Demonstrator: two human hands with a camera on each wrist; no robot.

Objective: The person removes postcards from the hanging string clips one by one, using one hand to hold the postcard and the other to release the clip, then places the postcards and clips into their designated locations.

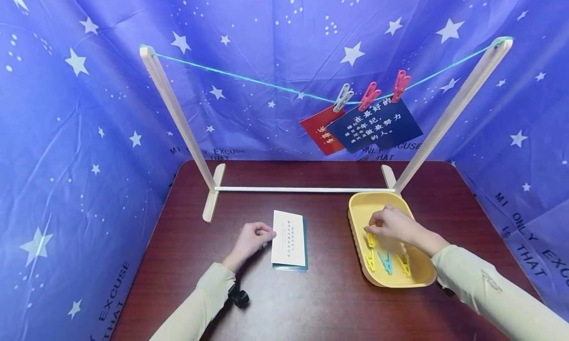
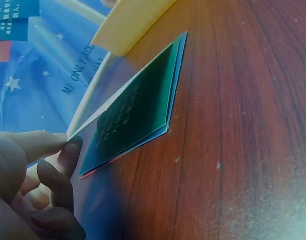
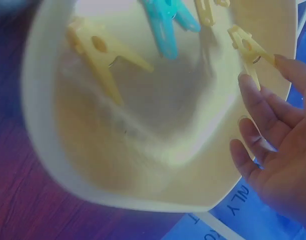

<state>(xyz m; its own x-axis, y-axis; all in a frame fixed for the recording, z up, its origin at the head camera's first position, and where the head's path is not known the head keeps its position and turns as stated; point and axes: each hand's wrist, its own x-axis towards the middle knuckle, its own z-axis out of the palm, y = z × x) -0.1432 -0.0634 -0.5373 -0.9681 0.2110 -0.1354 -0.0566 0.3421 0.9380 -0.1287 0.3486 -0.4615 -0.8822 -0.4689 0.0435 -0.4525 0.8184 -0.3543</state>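
Observation:
My left hand [image 1: 252,239] pinches the left edge of a white printed card [image 1: 288,238]. In the left wrist view that edge is raised, tilting the card above a small stack whose top is a dark green card [image 2: 137,107]. Over the yellow basket [image 1: 355,221], my right hand [image 1: 395,227] holds a yellow clothespin [image 3: 247,47] by its two handle ends, between thumb and fingertip. Other clothespins lie in the basket: a blue one [image 1: 386,263] and yellow ones, such as the yellow clothespin [image 3: 100,52] nearest the right wrist camera.
A wooden frame with a left post [image 1: 178,116] and right post [image 1: 453,116] carries a green string [image 1: 249,79]. A grey clothespin [image 1: 344,98] and two pink ones hold a red card [image 1: 317,133] and a dark blue card [image 1: 355,138] there. A white rod [image 1: 302,189] joins the feet.

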